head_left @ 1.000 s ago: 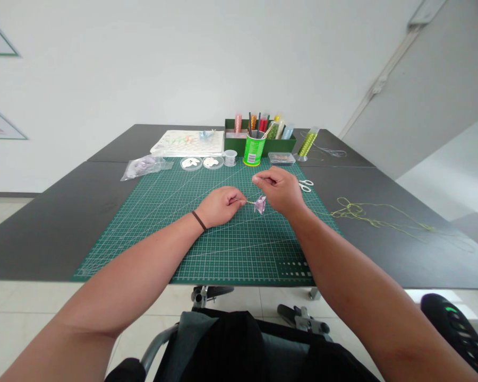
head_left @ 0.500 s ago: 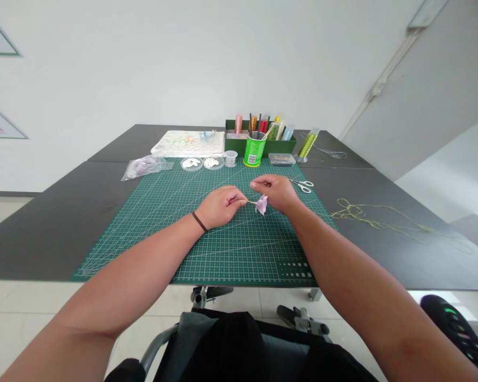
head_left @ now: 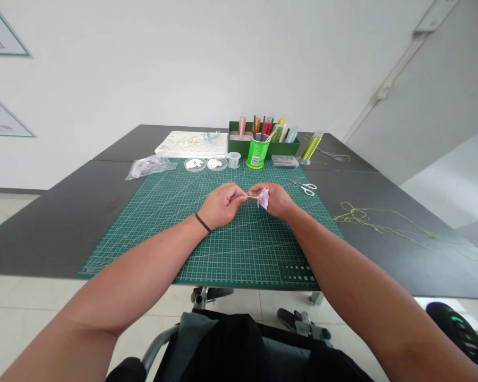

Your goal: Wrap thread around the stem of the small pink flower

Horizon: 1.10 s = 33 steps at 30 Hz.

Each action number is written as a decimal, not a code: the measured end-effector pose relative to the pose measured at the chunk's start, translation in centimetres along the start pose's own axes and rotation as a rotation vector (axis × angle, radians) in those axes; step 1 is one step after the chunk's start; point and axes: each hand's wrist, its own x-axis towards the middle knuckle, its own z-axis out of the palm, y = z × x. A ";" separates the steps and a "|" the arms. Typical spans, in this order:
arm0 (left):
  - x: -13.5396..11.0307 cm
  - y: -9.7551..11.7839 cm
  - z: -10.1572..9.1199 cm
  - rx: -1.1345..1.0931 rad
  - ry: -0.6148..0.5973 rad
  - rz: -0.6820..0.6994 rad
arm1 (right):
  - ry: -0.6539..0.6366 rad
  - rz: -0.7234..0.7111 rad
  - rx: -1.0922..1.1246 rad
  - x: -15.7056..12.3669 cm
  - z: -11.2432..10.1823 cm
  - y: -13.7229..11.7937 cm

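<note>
My left hand [head_left: 223,204], with a dark band at the wrist, pinches the thin yellow-green stem of a pale purple artificial flower [head_left: 263,198]. The bloom points to the right, in front of my right palm. My right hand [head_left: 274,199] is closed in a pinch at the stem, its fingertips close to those of my left hand. Yellow-green thread [head_left: 356,215] lies in loose loops on the table at the right, and a strand runs from it toward my right hand. Between the fingers the strand is too fine to see.
A green cutting mat [head_left: 231,254] lies under my hands. Scissors [head_left: 307,188] rest at its right. Behind stand a green can [head_left: 256,154], shallow dishes [head_left: 195,164] of white pieces, a box [head_left: 235,146] with thread spools, a green spool [head_left: 312,147] and a plastic bag [head_left: 149,166].
My right hand has come left and slightly down, bringing its fingertips to the stem beside my left fingers. My left hand keeps its hold on the flower. The view has shifted slightly.
</note>
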 end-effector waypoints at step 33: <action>0.7 -0.4 0.2 0.020 0.244 -0.305 | -0.024 -0.251 -0.253 -2.1 0.5 -2.6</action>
